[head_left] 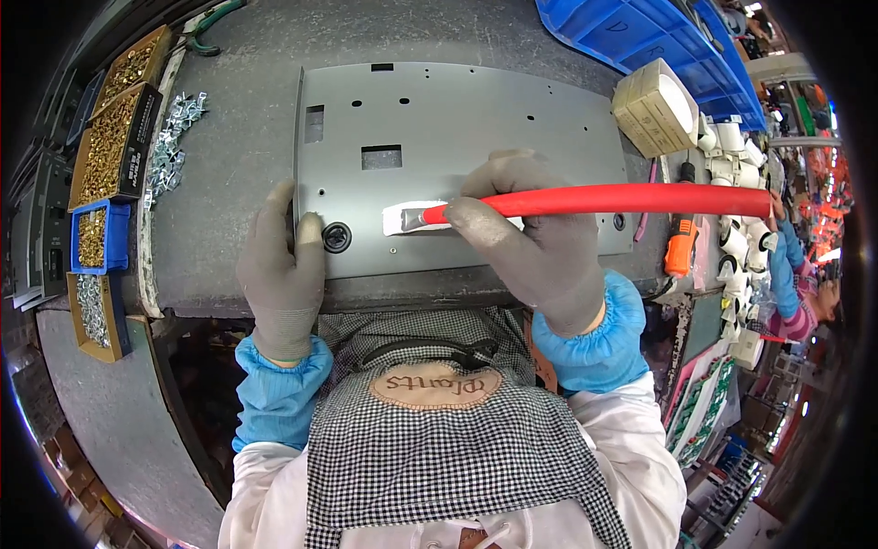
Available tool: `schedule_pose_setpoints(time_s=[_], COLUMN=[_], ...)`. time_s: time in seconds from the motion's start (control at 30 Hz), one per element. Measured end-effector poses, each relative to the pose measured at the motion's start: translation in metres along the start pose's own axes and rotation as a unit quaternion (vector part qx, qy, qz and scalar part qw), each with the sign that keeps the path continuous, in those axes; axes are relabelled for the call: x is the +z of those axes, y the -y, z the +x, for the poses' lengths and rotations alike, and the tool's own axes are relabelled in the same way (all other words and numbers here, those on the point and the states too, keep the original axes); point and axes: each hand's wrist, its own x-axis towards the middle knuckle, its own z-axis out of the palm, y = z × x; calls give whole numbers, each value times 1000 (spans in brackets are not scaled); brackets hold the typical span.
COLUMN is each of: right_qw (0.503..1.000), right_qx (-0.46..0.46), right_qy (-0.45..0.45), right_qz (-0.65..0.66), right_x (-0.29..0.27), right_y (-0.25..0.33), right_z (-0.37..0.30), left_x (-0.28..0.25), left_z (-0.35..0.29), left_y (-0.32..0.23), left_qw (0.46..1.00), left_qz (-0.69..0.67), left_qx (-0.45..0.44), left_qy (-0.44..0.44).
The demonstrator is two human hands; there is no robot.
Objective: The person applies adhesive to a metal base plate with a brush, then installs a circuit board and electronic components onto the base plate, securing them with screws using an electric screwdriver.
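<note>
A flat grey metal panel [457, 119] with several cut-outs and holes lies on the bench before me. My left hand [283, 265], gloved in grey, grips the panel's left edge, its thumb near a round black grommet [337, 237]. In my gloved right hand [540, 238] is a long red tube-like stick [640, 199], held between thumb and fingers. Its flat grey end rests over a white rectangular patch [393, 220] on the panel. Part of that patch is hidden by the stick and my hand. Another black grommet [619, 222] sits at the panel's right end.
Boxes of brass screws [112, 146], a blue bin [101, 238] and loose metal clips [174, 146] line the left. To the right are a carton [655, 110], an orange-and-black power screwdriver [680, 242] and white cylindrical parts [732, 169]. A blue crate [649, 41] stands behind; a co-worker [796, 302] is far right.
</note>
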Motion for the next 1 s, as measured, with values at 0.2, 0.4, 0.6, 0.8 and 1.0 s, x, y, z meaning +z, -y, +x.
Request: schedule_pose_setpoints(time_s=[0.2,0.4,0.6,0.8,1.0], right_qw=[999,988,984,999,997], right_qx=[30,150,139,15,56], right_qy=[12,-1,-11,46,9], right_qz=[-42,-40,114,-7,-45], right_x=[-18,-46,-30,-6,-25], right_y=[-5,-12,1,1,-2], right_z=[-7,-19,-13,-4,-14], left_x=[-2,-2,-2,-4,-1], left_z=[-1,-1,-1,-1,0], left_y=[1,2,2,0,6], left_qw=[1000,1000,1000,1000,998], left_qz=[27,26,19,23,20], left_qx=[5,6,11,12,55], left_qy=[3,1,-6,4,-19])
